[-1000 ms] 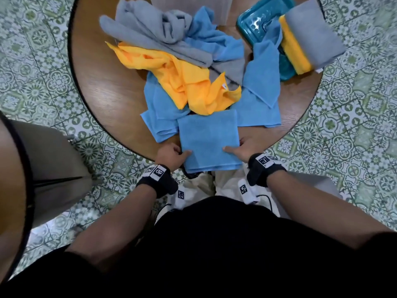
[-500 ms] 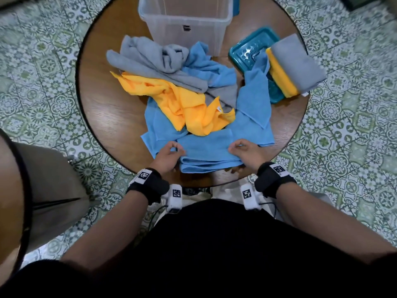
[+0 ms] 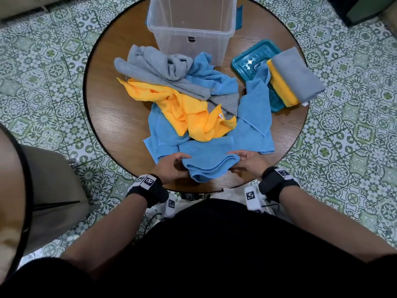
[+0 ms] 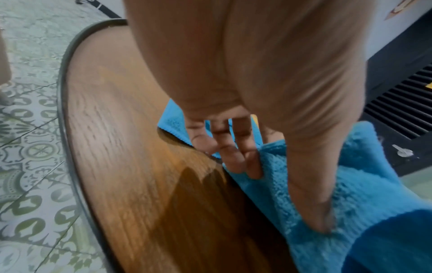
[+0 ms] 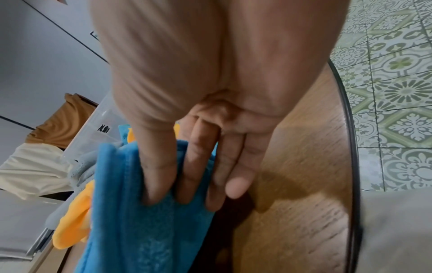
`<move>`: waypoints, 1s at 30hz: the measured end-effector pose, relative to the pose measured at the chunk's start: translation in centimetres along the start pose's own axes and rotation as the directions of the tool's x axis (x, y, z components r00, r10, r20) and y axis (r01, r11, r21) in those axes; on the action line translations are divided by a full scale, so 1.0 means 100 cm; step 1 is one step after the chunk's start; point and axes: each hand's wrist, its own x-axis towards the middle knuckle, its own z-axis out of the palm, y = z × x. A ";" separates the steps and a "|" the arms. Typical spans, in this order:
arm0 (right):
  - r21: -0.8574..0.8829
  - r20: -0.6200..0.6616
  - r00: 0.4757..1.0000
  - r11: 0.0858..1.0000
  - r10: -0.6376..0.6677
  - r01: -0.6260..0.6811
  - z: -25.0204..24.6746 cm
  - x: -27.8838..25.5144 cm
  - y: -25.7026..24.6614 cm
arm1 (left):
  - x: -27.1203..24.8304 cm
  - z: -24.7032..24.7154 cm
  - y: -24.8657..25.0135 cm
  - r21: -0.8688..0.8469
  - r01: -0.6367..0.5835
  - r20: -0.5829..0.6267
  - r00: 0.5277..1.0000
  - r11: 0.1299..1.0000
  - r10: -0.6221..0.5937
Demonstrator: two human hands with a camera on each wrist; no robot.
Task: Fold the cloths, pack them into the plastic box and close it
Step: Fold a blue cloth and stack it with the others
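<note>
Both hands grip one folded blue cloth at the near worktop edge

The left hand [image 3: 169, 168] and right hand [image 3: 249, 161] each pinch an end of the folded blue cloth [image 3: 209, 166], thumb over fingers; beyond them lie loose cloths [image 3: 189, 108], then the clear plastic box [image 3: 191, 26], with its teal lid [image 3: 253, 61] beyond the right hand

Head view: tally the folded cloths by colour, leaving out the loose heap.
folded blue microfibre cloth, gripped by left hand and right hand: 1
folded yellow cloth on the teal plastic lid: 1
folded grey cloth lying on the yellow one: 1
Total: 3
</note>
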 end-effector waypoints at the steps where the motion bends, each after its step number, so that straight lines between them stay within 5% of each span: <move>1: -0.003 -0.020 1.000 1.000 -0.007 0.007 0.001 0.001 0.001 | 0.001 -0.001 -0.001 0.088 -0.023 0.015 1.000 0.996 0.022; 4: 0.009 -0.035 0.999 1.000 0.004 -0.003 0.007 -0.001 0.001 | 0.004 0.000 -0.002 0.406 -0.037 0.098 0.995 0.913 -0.003; 7: 0.008 -0.040 0.999 1.000 0.008 -0.008 0.013 -0.006 0.000 | 0.003 0.008 -0.002 0.554 -0.049 0.013 0.999 0.831 0.050; 12: -0.130 -0.191 0.981 0.992 -0.032 0.007 0.018 0.000 0.011 | 0.006 0.015 -0.006 0.380 -0.060 -0.225 0.962 0.923 0.155; 21: -0.579 -0.373 0.878 0.815 -0.301 0.033 0.019 0.015 -0.003 | 0.007 0.017 0.007 -0.124 0.022 -0.205 0.978 0.992 -0.048; 30: -0.561 -0.201 0.970 0.828 -0.141 0.004 0.014 0.020 0.013 | 0.015 0.016 0.007 0.182 0.206 -0.266 0.952 0.961 -0.154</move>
